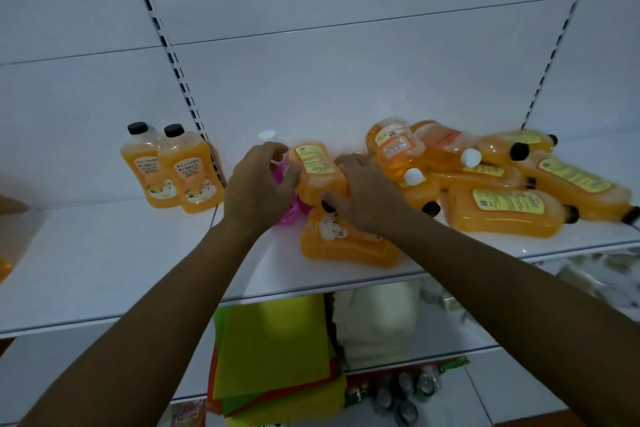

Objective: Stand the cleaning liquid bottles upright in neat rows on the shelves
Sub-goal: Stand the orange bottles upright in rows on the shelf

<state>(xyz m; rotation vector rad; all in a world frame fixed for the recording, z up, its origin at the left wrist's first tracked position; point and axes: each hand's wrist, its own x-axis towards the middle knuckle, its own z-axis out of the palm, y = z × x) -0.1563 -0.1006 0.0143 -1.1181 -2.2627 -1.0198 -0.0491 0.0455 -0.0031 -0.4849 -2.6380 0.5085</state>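
While both hands' fingers grasp it, the orange bottle (317,170) tilts, black cap seemingly toward the viewer.

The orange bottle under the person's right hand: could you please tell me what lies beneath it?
The held orange bottle leans on another orange bottle lying flat on the white shelf. Something pink shows beside them; the hands cover most of it.
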